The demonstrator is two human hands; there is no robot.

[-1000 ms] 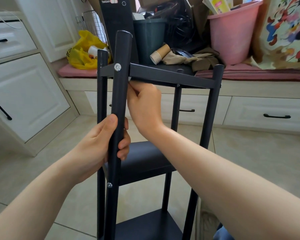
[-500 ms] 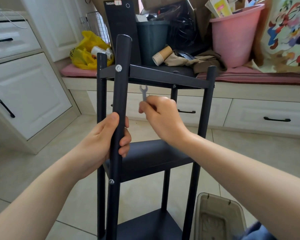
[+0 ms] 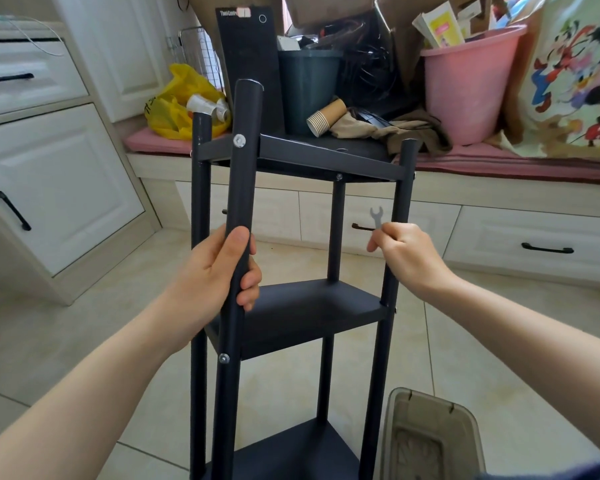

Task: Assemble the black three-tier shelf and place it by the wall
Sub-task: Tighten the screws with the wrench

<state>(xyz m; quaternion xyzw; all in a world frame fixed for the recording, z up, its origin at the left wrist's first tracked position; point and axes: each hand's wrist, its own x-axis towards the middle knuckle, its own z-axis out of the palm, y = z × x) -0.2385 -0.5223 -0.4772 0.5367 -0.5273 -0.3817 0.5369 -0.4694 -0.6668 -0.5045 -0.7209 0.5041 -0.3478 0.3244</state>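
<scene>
While the left hand [image 3: 219, 275] grips a post of the shelf [image 3: 302, 306], the right hand [image 3: 404, 251] pinches a small wrench [image 3: 376, 218]

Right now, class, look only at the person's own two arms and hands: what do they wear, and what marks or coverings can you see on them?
Both forearms are bare as far as the picture shows: no sleeves are in view. The left hand and the right hand wear no gloves, and no rings, watch or wristband show. The nails that can be seen are short and look unpainted. No markings show.
</scene>
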